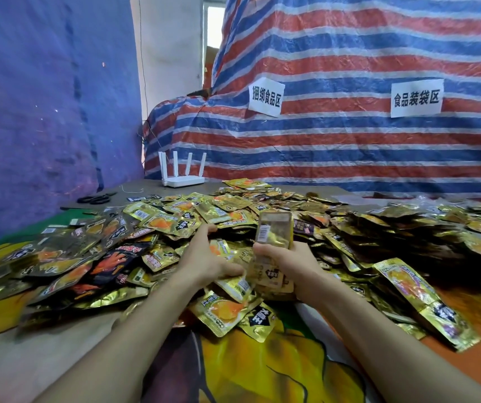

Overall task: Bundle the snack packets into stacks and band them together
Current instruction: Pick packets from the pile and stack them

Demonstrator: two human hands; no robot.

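Observation:
A big heap of gold snack packets (175, 219) covers the table in front of me, with a few dark packets mixed in on the left. My right hand (285, 266) grips a stack of gold packets (274, 234) that stands upright above the heap, barcode side toward me. My left hand (204, 257) reaches into the heap just left of the stack, its fingers on loose packets; motion blur hides whether it holds one. No band is visible on the stack.
A white router (182, 175) with several antennas stands at the back of the table. Black scissors (95, 198) lie at the back left. A striped tarp (349, 141) with two paper signs rises behind. A colourful cloth (262, 367) covers the near table.

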